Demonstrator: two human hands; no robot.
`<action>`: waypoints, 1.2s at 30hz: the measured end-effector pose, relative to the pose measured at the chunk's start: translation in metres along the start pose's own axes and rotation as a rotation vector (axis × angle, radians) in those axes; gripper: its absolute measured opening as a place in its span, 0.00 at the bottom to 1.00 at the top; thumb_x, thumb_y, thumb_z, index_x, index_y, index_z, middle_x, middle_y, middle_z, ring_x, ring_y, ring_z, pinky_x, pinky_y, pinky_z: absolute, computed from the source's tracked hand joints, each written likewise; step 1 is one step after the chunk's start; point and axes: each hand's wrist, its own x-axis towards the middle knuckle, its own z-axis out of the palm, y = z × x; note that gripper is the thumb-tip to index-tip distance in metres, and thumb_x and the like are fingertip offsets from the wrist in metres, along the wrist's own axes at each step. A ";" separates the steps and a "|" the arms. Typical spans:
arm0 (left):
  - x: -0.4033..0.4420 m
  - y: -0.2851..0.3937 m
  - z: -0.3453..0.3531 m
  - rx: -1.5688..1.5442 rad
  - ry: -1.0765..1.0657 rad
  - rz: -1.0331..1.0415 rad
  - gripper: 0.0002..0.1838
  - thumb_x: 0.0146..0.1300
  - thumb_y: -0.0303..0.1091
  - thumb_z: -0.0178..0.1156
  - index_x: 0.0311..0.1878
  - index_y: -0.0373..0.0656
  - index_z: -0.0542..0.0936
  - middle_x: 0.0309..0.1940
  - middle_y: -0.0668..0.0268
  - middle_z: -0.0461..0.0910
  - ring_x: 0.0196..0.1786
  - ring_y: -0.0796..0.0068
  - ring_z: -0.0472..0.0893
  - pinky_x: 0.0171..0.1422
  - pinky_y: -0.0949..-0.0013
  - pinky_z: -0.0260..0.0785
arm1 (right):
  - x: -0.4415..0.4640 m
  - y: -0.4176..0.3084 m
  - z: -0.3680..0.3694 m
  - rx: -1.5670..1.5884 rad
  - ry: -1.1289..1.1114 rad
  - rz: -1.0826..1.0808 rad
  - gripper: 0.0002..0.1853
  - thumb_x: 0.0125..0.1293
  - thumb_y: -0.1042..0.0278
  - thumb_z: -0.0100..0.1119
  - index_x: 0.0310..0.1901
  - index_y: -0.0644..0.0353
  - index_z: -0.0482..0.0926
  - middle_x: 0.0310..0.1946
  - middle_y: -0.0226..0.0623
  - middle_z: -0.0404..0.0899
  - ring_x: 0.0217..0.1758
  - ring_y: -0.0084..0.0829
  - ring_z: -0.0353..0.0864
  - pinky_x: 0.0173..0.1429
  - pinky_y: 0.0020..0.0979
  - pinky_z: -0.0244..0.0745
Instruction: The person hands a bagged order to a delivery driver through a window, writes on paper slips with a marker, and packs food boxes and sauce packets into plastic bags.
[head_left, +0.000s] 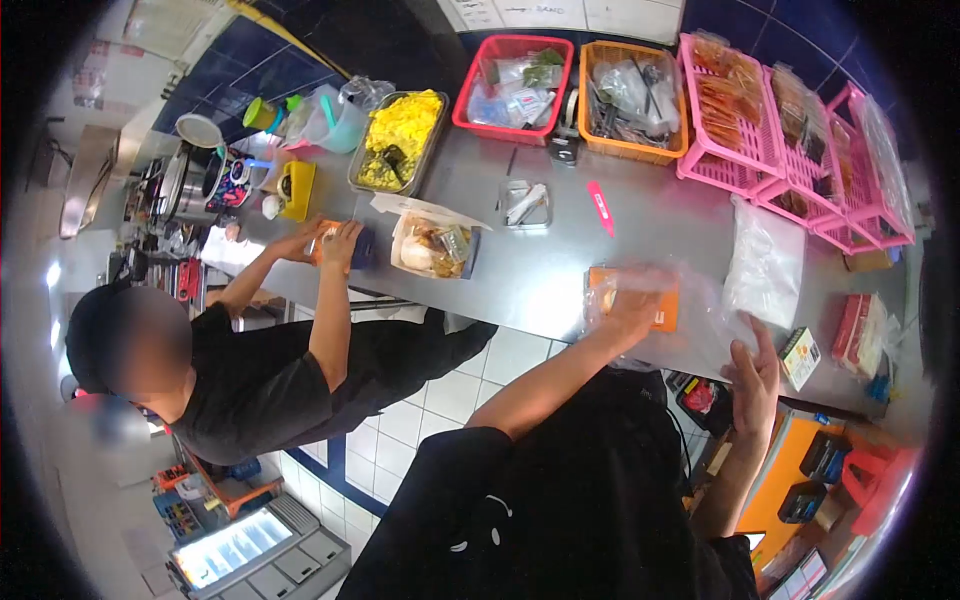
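Note:
My left hand point(632, 312) reaches over an orange box point(665, 312) on the steel counter and grips it; its fingers are somewhat blurred. A clear plastic bag point(700, 335) lies around the box and spreads to the right. My right hand point(755, 380) is at the bag's right end, fingers apart; whether it touches the film is hard to see. To the left, an open food box point(432, 243) holds rice and other food. Further left, a co-worker's hands point(325, 240) hold another orange and dark blue box point(357, 248).
Along the back of the counter stand a tub of yellow food point(402, 125), a red basket point(470, 110), an orange basket point(640, 152) and pink baskets point(735, 165). A pink marker-like item point(601, 207), a small clear container point(526, 207) and a plastic bag stack point(765, 260) lie nearer.

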 end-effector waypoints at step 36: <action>-0.063 0.010 -0.199 -1.635 0.178 -0.628 0.35 0.63 0.22 0.56 0.75 0.34 0.62 0.30 0.72 0.67 0.33 0.79 0.68 0.42 0.71 0.63 | 0.135 0.131 0.056 -1.414 -0.585 -0.777 0.42 0.58 0.77 0.64 0.76 0.47 0.60 0.68 0.44 0.64 0.73 0.55 0.61 0.79 0.48 0.53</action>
